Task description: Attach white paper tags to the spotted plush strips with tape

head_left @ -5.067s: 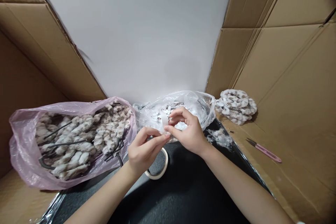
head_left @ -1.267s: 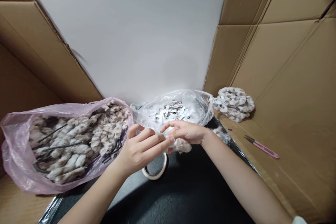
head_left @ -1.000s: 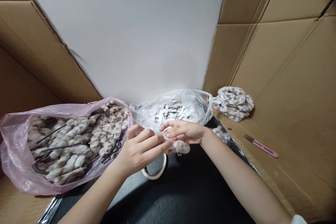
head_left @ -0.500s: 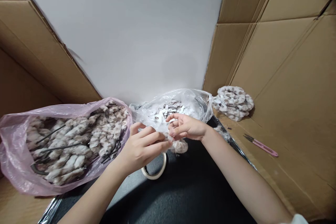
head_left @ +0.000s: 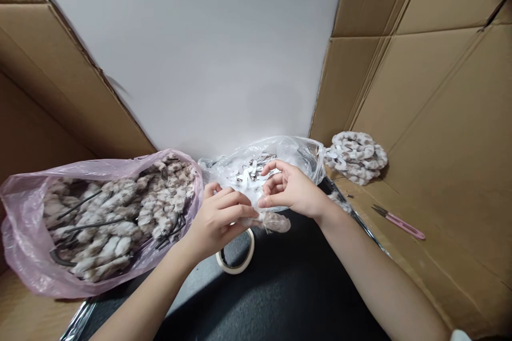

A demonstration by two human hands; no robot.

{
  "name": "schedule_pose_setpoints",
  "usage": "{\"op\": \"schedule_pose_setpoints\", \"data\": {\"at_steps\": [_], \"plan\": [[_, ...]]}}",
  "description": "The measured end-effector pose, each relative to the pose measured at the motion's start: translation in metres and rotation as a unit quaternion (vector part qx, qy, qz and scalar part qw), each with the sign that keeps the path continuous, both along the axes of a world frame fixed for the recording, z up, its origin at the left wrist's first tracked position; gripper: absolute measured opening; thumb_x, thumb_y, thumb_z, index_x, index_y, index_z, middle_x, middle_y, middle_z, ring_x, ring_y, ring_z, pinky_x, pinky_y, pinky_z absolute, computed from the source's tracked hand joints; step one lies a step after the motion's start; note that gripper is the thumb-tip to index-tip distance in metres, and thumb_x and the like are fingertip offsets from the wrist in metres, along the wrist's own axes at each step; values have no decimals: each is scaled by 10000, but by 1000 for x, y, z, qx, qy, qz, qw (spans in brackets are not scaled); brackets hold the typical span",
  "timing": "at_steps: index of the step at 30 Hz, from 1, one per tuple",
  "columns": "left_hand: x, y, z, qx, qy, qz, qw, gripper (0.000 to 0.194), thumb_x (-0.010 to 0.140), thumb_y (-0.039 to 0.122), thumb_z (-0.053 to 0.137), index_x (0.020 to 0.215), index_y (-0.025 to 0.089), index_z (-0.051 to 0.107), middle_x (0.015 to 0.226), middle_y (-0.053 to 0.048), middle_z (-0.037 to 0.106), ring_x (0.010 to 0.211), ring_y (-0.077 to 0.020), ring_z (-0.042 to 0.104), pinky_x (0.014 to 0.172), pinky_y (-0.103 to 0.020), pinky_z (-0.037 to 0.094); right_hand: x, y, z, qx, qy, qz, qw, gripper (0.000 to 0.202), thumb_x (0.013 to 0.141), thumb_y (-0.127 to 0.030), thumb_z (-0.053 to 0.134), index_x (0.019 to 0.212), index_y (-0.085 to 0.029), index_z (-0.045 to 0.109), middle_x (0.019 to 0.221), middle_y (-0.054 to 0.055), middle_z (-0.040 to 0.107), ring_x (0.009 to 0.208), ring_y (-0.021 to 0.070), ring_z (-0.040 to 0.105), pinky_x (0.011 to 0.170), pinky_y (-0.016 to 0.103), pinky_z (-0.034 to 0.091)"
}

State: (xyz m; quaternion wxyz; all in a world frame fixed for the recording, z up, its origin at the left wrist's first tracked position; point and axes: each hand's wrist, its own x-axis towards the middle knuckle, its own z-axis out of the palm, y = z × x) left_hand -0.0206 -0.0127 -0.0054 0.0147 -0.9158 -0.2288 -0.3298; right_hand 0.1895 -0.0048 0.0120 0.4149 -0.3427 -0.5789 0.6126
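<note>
My left hand (head_left: 224, 216) is closed, its thumb and fingers pinching one end of a small pale fluffy piece (head_left: 277, 222). The rounded, fuzzy end of that piece sticks out to the right of the fingertips; the rest is hidden by the hand. Just above it, my right hand (head_left: 294, 192) is raised with curved fingers and a gap between thumb and forefinger; nothing shows clearly between them. Behind both hands lies a clear plastic bag (head_left: 296, 152) with white tags (head_left: 250, 170) on it. Below my left hand, a roll of cream tape (head_left: 248, 256) rests on the black surface (head_left: 256, 303).
On the left, a pink plastic bag (head_left: 24, 245) holds furry strips (head_left: 108, 213) with dark cords. A coiled furry bundle (head_left: 358, 157) sits at the right, beyond pink-handled snips (head_left: 400, 222). Cardboard walls (head_left: 452, 117) and a white panel (head_left: 216, 53) enclose the spot.
My right hand has moved up and slightly right, away from the fluffy piece. More of that piece now shows beside my left hand, which has stayed nearly in place.
</note>
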Motion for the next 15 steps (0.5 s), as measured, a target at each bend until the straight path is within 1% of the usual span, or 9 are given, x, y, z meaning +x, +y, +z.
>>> {"op": "schedule_pose_setpoints", "data": {"at_steps": [4, 8, 11, 15], "plan": [[3, -4, 0, -70, -20, -1, 997, 15, 863, 208, 621, 871, 206, 634, 857, -11, 726, 732, -149, 604, 759, -335, 269, -1, -7, 7, 31, -24, -27, 999, 514, 536, -111, 843, 899, -203, 491, 641, -66, 611, 596, 93, 580, 576, 217, 481], [5, -8, -1, -105, -65, 10, 992, 48, 852, 189, 624, 807, 199, 610, 779, 13, 713, 664, -132, 585, 746, -333, 282, -2, -15, 12, 62, -52, -44, 996, 455, 568, -92, 805, 883, -209, 498, 642, -64, 616, 597, 102, 596, 576, 224, 492], [5, -9, -3, -124, -98, 12, 987, 80, 839, 179, 637, 771, 198, 598, 736, 32, 698, 617, -116, 572, 735, -329, 299, -4, -23, 15, 121, -81, -58, 988, 391, 615, -84, 759, 874, -221, 500, 658, -64, 621, 650, 119, 622, 634, 248, 513], [6, -10, -3, -133, -130, 18, 982, 140, 810, 170, 662, 720, 191, 557, 690, 46, 671, 607, -108, 574, 720, -314, 329, -7, -36, 21, 228, -141, -89, 959, 336, 654, -22, 676, 863, -227, 511, 662, -68, 622, 686, 118, 627, 690, 250, 507]]}}
